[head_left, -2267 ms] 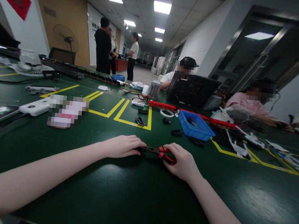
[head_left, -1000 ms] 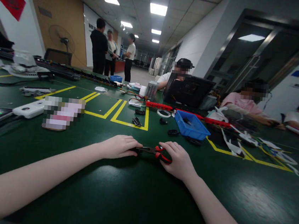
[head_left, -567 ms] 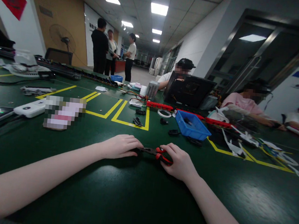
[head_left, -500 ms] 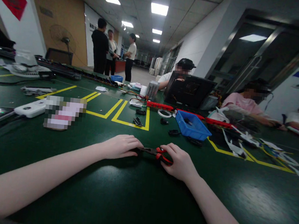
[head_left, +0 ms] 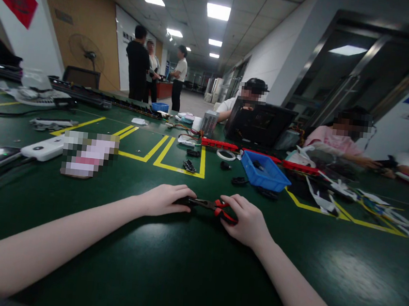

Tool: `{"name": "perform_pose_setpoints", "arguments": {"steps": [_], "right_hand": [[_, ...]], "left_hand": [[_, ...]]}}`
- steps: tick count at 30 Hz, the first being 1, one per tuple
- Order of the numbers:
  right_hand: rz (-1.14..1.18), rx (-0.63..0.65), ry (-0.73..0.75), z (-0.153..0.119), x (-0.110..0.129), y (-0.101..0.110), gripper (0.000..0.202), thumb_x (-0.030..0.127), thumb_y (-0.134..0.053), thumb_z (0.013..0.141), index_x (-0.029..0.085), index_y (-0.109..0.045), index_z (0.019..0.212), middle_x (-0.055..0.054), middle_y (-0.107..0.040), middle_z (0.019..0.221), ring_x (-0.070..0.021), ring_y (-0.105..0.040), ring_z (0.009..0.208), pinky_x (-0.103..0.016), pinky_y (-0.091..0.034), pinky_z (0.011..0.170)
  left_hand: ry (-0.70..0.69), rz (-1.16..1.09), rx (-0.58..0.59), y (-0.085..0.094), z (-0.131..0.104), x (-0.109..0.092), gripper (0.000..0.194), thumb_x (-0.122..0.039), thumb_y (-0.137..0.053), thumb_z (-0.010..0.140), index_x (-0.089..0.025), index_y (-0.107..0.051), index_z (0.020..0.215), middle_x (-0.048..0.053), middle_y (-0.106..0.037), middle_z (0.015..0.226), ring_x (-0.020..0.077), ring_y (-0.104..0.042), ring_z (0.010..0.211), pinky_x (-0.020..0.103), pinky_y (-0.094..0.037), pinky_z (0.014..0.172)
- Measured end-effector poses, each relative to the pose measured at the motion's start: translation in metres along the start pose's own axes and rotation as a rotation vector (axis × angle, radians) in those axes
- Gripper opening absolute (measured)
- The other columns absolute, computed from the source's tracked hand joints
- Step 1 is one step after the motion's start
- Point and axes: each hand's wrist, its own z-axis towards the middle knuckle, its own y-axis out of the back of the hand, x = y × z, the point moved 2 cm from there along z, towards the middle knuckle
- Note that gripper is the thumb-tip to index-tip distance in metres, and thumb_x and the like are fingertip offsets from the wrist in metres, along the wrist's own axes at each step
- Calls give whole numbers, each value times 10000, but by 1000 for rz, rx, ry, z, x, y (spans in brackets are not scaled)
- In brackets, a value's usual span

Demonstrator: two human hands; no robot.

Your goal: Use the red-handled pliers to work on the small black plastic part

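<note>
My right hand [head_left: 246,220] is wrapped round the red and black handles of a pair of pliers [head_left: 206,204], whose jaws point left. Pinched in my left hand [head_left: 165,200] is a small black part [head_left: 184,201], mostly hidden by the fingers. The jaw tips reach this part at my left fingertips; whether they grip it I cannot tell. Both hands are low over the green table [head_left: 192,268]. Beyond them lie small black parts [head_left: 189,166] inside a yellow taped outline, and another black part [head_left: 238,181] beside a blue bin [head_left: 264,173].
At left lie a white power strip [head_left: 46,148] and a pixelated pinkish object [head_left: 89,158]. A white ring [head_left: 225,155], red strips [head_left: 219,145] and a dark monitor-like case [head_left: 261,122] stand farther back. Loose cables [head_left: 378,205] are at right. Other people sit across the table.
My left fingers have shifted slightly, and more of the black part shows between them. The pliers stay in my right hand, almost unmoved.
</note>
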Motion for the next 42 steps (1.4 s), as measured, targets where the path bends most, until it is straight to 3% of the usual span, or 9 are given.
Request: {"name": "perform_pose_setpoints", "arguments": {"steps": [11,25,32,42], "right_hand": [[80,-31,-23,0,1,4,406,256,-640,756,216,-571,1154,-90,-650,1039,-256,-640,926,-382,-548,779],[281,66,-130,0,2,1,321,219,-652,754,225,-619,1074,-56,-680,1038,-218,-668,921,-358,-554,808],[185,24,-82,1,2,3,338,229,-648,756,226,-603,1091,-67,-667,1036,-235,-657,933,-363,-557,789],[136,-30,-42,0,0,4,372,254,-648,767,218,-580,1131,-82,-667,1059,-250,-648,959,-391,-552,816]], "left_hand": [[-18,-11,-11,-1,0,-1,377,-343,-538,961,-232,-467,1314,67,-603,1184,205,-643,968,312,-496,812],[-71,81,-26,-1,-2,1,461,-336,-500,980,-257,-387,1420,60,-593,1143,194,-636,927,274,-482,775],[-66,75,-39,-2,-2,1,504,-321,-490,982,-279,-326,1457,63,-587,1152,194,-641,912,284,-491,770],[-90,101,-17,-2,-1,2,468,-337,-464,993,-284,-365,1447,49,-599,1110,190,-635,878,275,-480,751]]}}
